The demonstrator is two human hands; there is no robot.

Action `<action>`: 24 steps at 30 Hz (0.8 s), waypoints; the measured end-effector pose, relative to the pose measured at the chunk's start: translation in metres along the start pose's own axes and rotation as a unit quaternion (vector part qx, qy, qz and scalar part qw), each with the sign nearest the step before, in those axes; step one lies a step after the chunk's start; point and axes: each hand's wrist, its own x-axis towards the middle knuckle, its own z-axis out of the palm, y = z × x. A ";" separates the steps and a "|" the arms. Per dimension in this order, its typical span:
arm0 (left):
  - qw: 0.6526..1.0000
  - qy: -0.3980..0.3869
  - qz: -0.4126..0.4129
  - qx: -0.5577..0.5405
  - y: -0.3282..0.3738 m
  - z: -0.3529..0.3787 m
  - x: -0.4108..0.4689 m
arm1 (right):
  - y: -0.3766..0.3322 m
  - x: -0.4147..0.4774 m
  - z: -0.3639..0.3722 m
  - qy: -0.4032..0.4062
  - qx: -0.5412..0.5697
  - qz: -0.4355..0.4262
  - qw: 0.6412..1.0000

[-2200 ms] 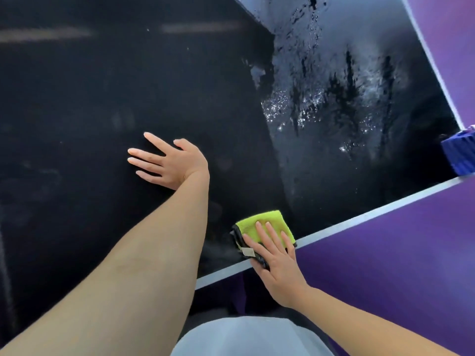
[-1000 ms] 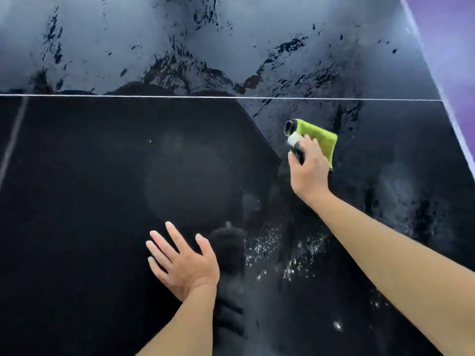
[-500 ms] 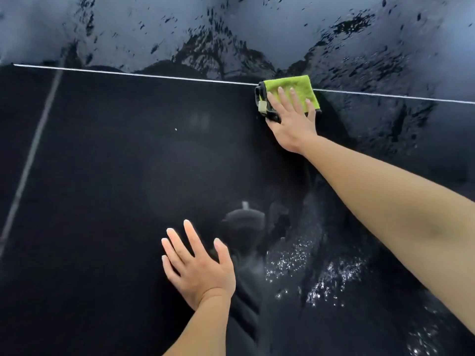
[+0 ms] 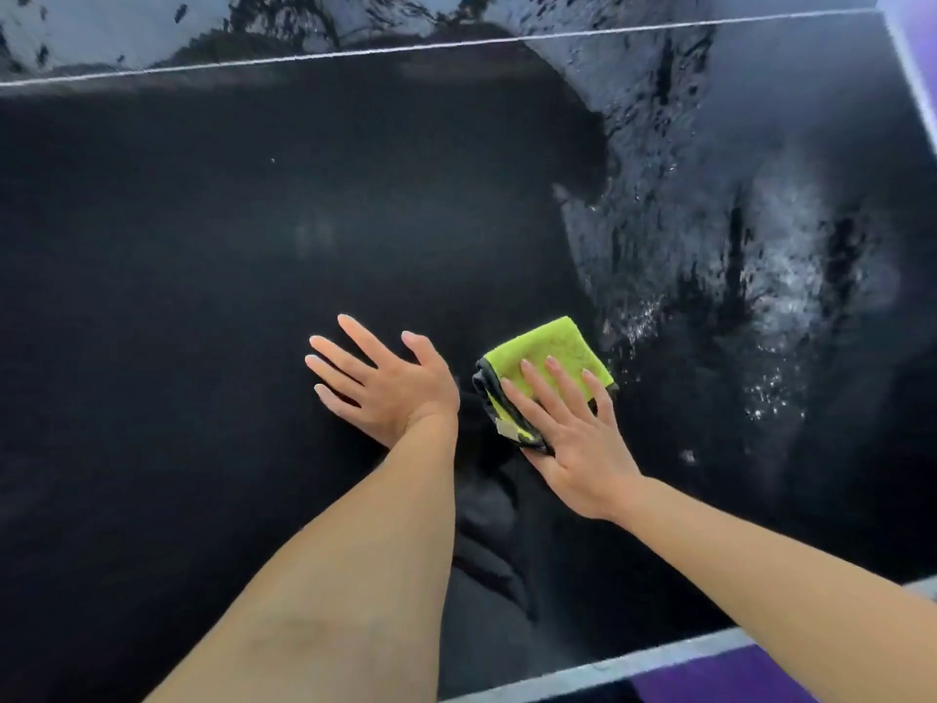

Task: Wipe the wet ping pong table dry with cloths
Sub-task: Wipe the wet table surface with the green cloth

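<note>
From where I stood, the job looked perhaps half done. The left and middle stretch of the dark, glossy ping pong table point(image 4: 213, 276) lay matt and free of drops, while the right side was wet, with beads and streaks of water point(image 4: 781, 276) glinting there and more wet sheen beyond the thin white centre line point(image 4: 355, 54) at the far side. The folded lime-green microfibre cloth with its dark edging point(image 4: 550, 355) sat flat on the table, right at the border between the dry part and the wet patch. The right hand point(image 4: 573, 438) pressed down on it with straight fingers held slightly apart, not curled round it. The left hand point(image 4: 385, 383) rested flat on the dry surface just beside the cloth, fingers spread. I judged the whole right portion and the far half were yet to be wiped.
</note>
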 end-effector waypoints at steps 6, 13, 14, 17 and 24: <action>0.999 -0.040 0.028 -0.010 -0.007 -0.007 -0.001 | -0.063 -0.161 0.082 -0.029 0.071 0.104 0.992; 0.960 -0.134 0.244 0.030 -0.057 -0.024 -0.024 | -0.123 -0.248 0.094 -0.015 0.251 0.185 0.950; 0.955 -0.147 0.257 0.029 -0.063 -0.027 -0.031 | -0.131 -0.249 0.082 0.002 0.325 0.213 0.921; 0.951 -0.173 0.255 0.025 -0.067 -0.035 -0.051 | -0.141 -0.251 0.040 0.064 0.637 0.353 0.682; 0.937 -0.152 0.314 -0.004 -0.013 -0.036 -0.053 | -0.069 -0.244 -0.046 0.187 0.883 0.313 0.296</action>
